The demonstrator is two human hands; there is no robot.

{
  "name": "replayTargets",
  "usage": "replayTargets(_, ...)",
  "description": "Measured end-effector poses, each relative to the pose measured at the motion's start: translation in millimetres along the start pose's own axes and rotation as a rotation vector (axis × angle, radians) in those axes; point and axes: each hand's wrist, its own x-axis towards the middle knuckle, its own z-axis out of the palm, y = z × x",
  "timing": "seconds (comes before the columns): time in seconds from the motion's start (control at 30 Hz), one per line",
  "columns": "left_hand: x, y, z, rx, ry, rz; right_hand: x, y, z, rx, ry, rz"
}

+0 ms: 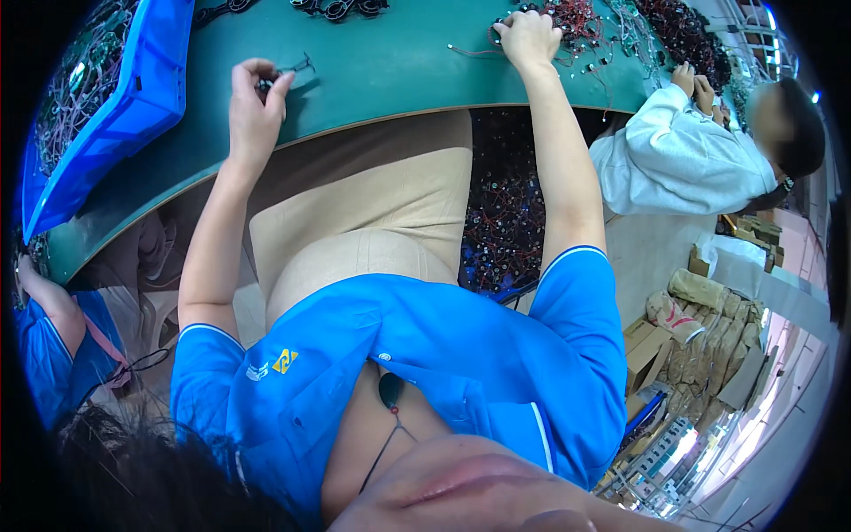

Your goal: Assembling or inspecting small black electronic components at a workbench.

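Above the green tabletop, my left hand is closed, thumb and fingers pinched on a small black plastic part. Thin prongs of that part stick out past the fingertips; the rest is covered by the hand. At the far right of the bench, my right hand has its fingers curled on a small dark component with a red wire, beside a tangled heap of red-wired components. A loose red lead trails to the left of this hand.
A blue bin full of wired parts stands at the left. Black parts lie at the far edge. A person in a light sweatshirt works at the right; another person's arm shows at the left. Wired parts fill a container below the bench.
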Motion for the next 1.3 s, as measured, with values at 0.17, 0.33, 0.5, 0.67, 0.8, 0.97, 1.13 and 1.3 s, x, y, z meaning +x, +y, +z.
replayTargets(0.17, -14, 0, 2, 0.110, -0.046, 0.059, 28, -10, -20, 0.101, -0.375, 0.012)
replayTargets(0.33, -10, 4, 2, 0.120, -0.095, 0.133, 59, -8, -7, 0.382, -0.393, 0.094)
replayTargets(0.5, -11, 2, -2, 0.190, -0.107, 0.208, 78, -28, -22, 0.759, 0.068, 0.030)
replayTargets(0.67, -13, 6, 3, 0.127, -0.067, 0.172, 58, -49, -70, 1.216, 0.228, 0.013)
replayTargets(0.8, -8, 10, 11, -0.001, -0.066, 0.093, 44, -75, -3, 0.201, -0.273, -0.216)
replayTargets(0.97, -24, -1, 2, -0.141, -0.078, -0.052, -44, -120, -104, 0.966, 0.165, -0.450)
replayTargets(1.13, -42, 21, 11, -0.390, -0.241, -0.187, -74, -123, -97, 0.767, 0.403, -0.553)
replayTargets(1.3, -56, 33, 17, -0.474, -0.227, -0.237, -110, -113, -114, 1.029, 0.060, -0.388)
